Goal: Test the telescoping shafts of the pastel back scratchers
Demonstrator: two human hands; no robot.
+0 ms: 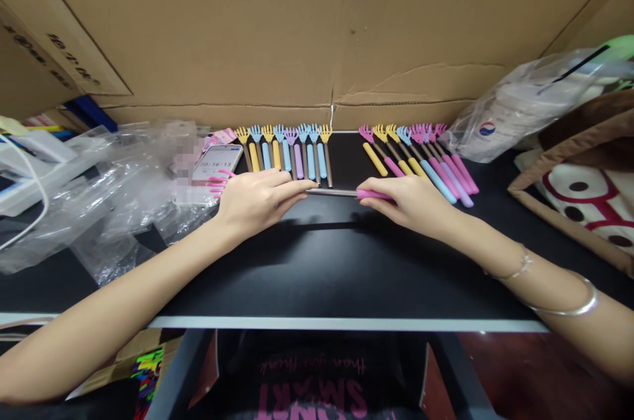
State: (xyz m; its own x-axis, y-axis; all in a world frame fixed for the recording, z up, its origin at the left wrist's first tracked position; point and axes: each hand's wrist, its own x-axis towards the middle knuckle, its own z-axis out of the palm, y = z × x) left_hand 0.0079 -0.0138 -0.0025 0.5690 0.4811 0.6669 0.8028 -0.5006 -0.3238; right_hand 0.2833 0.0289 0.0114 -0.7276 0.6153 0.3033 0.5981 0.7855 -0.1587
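Between my hands a back scratcher (333,193) lies level above the black table, its metal rod bare in the middle. My left hand (265,199) is closed round its head end, and pink claw prongs stick out to the left past the knuckles. My right hand (403,202) grips the pink handle at the other end. Behind my left hand stands a row of back scratchers (286,152) with yellow, blue and purple heads. Past my right hand lies a second row of back scratchers (421,159), slanted, with pink, yellow, blue and purple parts.
Clear plastic bags (113,202) crumple over the left side, beside a phone (215,166) showing a timer. At the right are a bagged drink cup (515,116) and a brown-handled bag (584,189). A cardboard wall (297,30) closes off the back; the table's edge (347,323) runs in front.
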